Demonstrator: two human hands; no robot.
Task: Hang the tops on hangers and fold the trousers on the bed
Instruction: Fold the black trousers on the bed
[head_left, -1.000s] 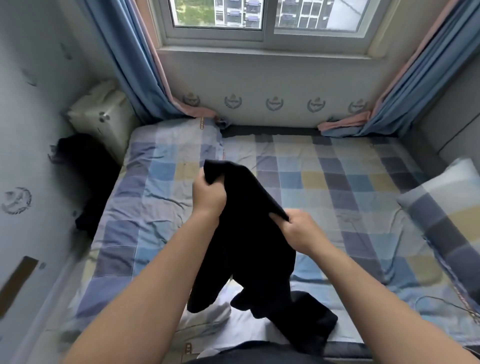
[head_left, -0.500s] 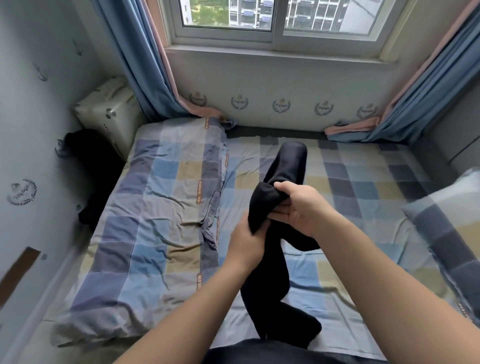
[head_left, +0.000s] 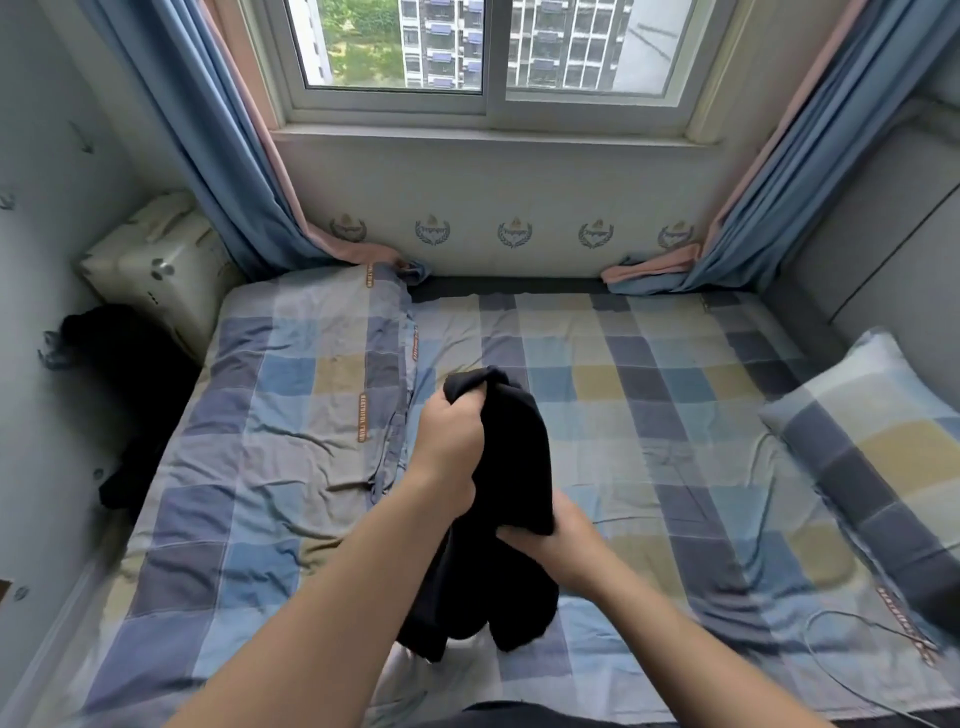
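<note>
Over the checked blue-and-yellow cotton bed (head_left: 649, 395), left hand (head_left: 451, 449) and right hand (head_left: 563, 545) clamp fingers on a limp black fabric garment (head_left: 519, 467); likely straightening it, then laying it flat.

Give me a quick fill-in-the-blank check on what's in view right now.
1. Both the left hand and the right hand grip a ___ garment.
2. The pillow lies on the bed's ___ side.
3. The curtains by the window are mainly ___.
Missing words: black, right, blue.

Checked pillow (head_left: 872, 441), blue curtains (head_left: 208, 156), window (head_left: 467, 47)
</note>
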